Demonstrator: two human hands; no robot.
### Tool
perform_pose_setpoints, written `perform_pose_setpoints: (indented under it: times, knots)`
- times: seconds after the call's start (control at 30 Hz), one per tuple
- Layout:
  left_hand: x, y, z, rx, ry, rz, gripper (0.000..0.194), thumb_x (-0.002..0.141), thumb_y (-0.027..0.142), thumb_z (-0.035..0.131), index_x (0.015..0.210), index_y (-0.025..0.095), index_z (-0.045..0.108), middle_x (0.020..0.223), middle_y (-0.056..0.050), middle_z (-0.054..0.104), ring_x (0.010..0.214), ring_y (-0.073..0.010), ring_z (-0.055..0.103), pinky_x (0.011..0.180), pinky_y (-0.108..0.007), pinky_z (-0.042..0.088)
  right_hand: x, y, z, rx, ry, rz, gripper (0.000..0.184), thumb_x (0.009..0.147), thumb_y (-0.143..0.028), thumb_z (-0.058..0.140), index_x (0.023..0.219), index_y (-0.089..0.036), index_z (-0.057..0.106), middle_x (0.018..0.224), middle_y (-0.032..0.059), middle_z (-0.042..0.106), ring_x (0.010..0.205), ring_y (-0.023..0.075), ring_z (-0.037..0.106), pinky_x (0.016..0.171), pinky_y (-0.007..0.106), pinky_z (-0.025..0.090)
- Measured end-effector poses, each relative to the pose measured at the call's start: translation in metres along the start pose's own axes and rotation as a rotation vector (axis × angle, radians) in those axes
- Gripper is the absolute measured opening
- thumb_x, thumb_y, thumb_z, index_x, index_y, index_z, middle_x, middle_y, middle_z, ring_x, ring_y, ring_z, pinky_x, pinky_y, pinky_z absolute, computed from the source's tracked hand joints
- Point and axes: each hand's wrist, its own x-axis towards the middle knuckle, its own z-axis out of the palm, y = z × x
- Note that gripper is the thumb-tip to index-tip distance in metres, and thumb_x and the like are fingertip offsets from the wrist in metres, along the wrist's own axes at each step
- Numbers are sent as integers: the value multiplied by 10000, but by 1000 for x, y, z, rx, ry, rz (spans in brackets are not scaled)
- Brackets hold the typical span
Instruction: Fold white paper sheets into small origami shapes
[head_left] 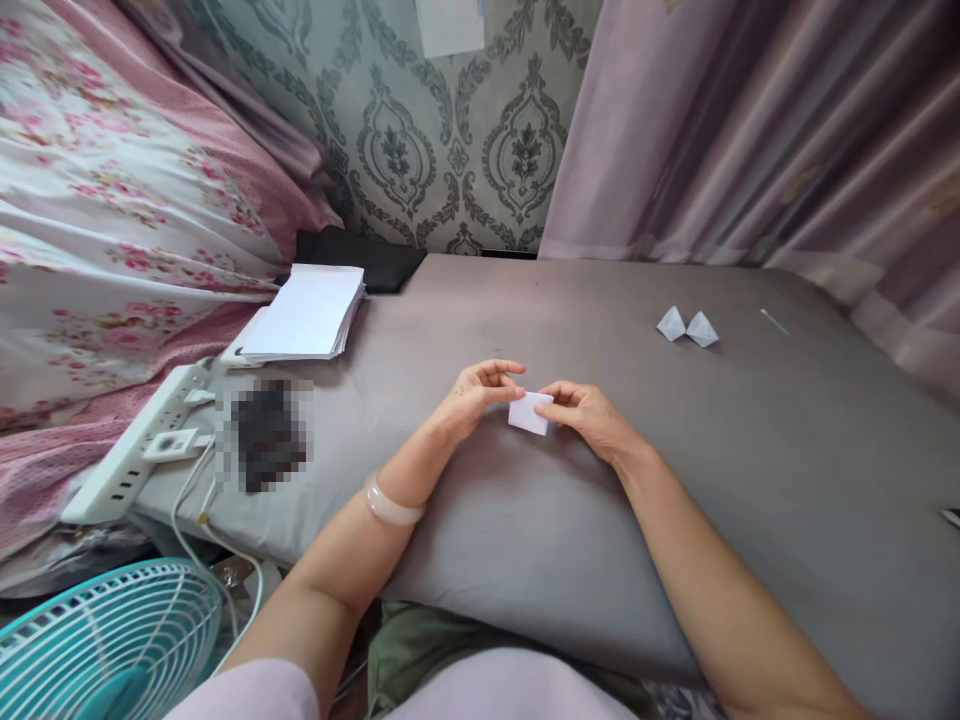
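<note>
A small folded piece of white paper [529,416] is held between my two hands, just above the grey-covered surface. My right hand [583,412] pinches its right side, thumb flat on the front and fingers curled behind. At the upper left corner, my left hand [480,392] has its thumb against the paper, with the index finger stretched out above it. The other left fingertips are partly hidden. Farther off to the right stands a folded white paper shape [688,327] with two pointed halves.
A stack of white paper [307,312] lies at the back left by a black flat item [360,258]. White power strips [139,440] with cables line the left edge, near a blurred dark item [268,435]. A thin stick [774,321] lies right; a turquoise fan [112,640] stands lower left.
</note>
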Motion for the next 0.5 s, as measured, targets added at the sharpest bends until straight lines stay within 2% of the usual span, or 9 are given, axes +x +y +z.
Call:
perform_pose_setpoints:
  times: [0.1,0.2,0.27,0.37,0.5]
  knots:
    - [-1,1,4,-80,1,-51,366,615,194,801,946,134,655,697,-1,635,647,-100,584,684,-265,423,1,1,1,77,15,33,221,608,-352,795,752,-207,710,740,-15,670,694,114,563,682,265,418]
    - [-3,0,12,-139,36,-117,357,635,291,806,918,130,659,789,-26,652,704,-113,597,713,-276,428,3,0,7,267,113,87,253,570,-325,824,770,-211,719,775,-8,686,707,113,585,677,260,449]
    - [-3,-2,15,-99,38,-144,398,616,315,822,930,125,668,847,-44,666,738,-121,598,736,-279,423,5,-1,12,404,180,110,284,551,-298,842,787,-209,714,802,-4,695,724,111,605,680,247,482]
    - [-3,-5,16,-5,45,-125,443,569,296,847,943,130,678,892,-55,684,754,-124,591,734,-268,409,5,-3,18,495,219,113,310,529,-241,862,786,-198,694,832,7,705,762,116,637,705,232,531]
    - [-2,-3,15,62,113,-53,348,559,320,841,791,128,665,799,-33,688,733,-126,593,749,-270,423,6,0,18,453,219,90,269,571,-234,841,775,-180,674,883,39,712,846,161,673,804,288,568]
